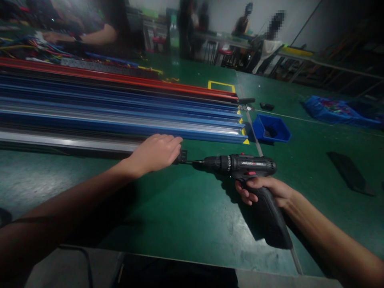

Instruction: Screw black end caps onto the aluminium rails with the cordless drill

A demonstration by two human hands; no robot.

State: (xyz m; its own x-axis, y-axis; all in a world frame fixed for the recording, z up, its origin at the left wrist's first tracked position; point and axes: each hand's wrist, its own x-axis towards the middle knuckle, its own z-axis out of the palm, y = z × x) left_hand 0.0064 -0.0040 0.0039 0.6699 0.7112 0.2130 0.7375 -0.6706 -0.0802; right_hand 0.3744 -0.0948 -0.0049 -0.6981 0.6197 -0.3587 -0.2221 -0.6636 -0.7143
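1. Nearest the camera: a grey ledge [75, 268] along the bottom edge, then the green floor [180, 216].
2. Right hand [265, 190] grips the handle of a black cordless drill [240, 165], fingers curled tight around it; whether one is on the trigger I cannot tell.
3. The drill lies level, its bit pointing left into a small black bracket [183, 155] at the end of a grey metal rail [69, 143].
4. Left hand [157, 152] rests on that rail end, fingers pressed together and bent over the top, just beside the bit.
5. To do it well, I judge: keep the bit in line with the rail, push straight, and keep the left fingertips off the bit's path.
6. Hold the rail down firmly so it does not twist; start slow so the bit does not slip off.
7. Beyond: a stack of blue rails [120, 116], red rails [120, 78], a blue bin [271, 128], other people at benches, blurred.
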